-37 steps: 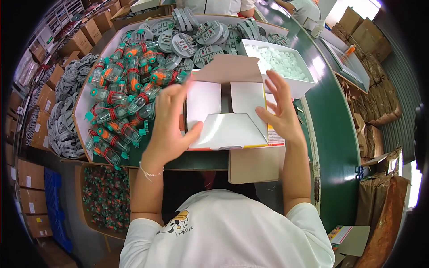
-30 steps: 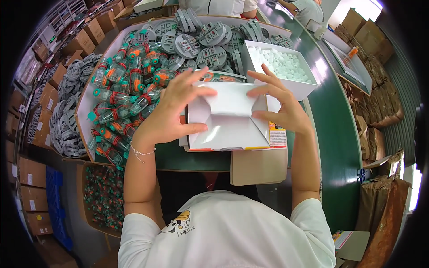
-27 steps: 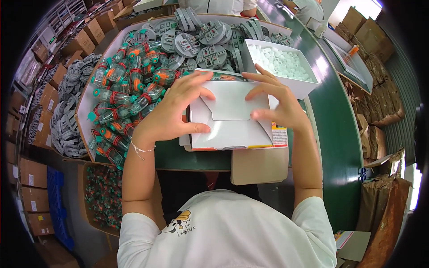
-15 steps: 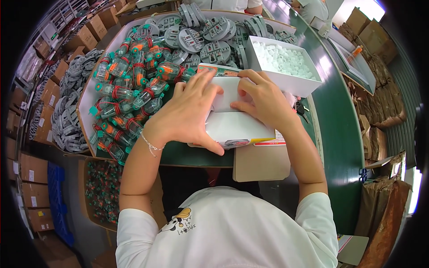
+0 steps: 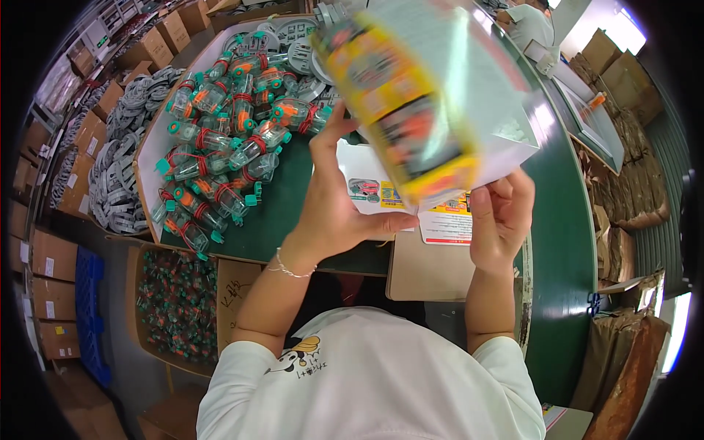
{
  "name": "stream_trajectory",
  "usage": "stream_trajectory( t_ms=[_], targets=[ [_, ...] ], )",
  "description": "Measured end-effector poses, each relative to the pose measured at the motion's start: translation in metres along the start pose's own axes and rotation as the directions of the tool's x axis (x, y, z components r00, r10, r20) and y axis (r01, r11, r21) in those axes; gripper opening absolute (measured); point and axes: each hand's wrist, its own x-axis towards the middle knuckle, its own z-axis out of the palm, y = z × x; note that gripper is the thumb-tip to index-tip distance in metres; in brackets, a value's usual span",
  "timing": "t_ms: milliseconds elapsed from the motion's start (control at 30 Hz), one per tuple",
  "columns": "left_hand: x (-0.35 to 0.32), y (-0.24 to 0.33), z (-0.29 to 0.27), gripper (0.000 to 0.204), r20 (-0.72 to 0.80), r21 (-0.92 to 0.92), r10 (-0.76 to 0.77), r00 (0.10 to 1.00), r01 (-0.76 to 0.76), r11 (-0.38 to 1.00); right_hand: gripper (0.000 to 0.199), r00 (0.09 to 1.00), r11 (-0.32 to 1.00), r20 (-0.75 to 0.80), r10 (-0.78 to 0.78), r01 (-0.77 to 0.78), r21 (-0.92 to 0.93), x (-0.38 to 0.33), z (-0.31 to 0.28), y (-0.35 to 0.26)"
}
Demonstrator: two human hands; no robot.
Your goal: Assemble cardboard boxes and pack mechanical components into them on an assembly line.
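Note:
A yellow printed carton (image 5: 418,117) with a broad white side is raised above the worktable, tilted and blurred by motion. My left hand (image 5: 337,191) has its fingers against the left side, its thumb stretched along the bottom end. My right hand (image 5: 504,220) grips the lower right corner, fingers curled and thumb pressed to it. Below the carton lie a white printed card (image 5: 359,161) and a red-edged leaflet (image 5: 446,231). Flat brown cardboard pieces (image 5: 425,273) rest at the table's near edge.
Clear bottles with green caps and red cords (image 5: 220,139) heap on the left; grey round discs (image 5: 297,55) lie behind them. A cardboard bin (image 5: 136,315) of small green and orange parts stands lower left. The green table (image 5: 561,293) runs along the right. Another person (image 5: 529,26) is far off.
The carton has come up off the table and turned, its yellow printed side now showing. It covers most of the white tray of small white pieces. My right hand has moved right and down.

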Motion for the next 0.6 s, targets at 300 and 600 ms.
stream_trajectory(
  t_ms=[300,600],
  targets=[
    [-0.044,-0.005,-0.018,0.054,0.216,0.313,0.035,0.976,-0.103,0.944,0.044,0.78,0.604,0.596,0.191,0.385,-0.698,-0.004,-0.013,0.026],
    [-0.066,-0.006,-0.013,0.016,0.28,0.531,-0.127,0.952,-0.043,0.846,0.027,0.751,0.577,0.627,0.208,0.423,-0.698,-0.028,-0.012,0.051]
  ],
)
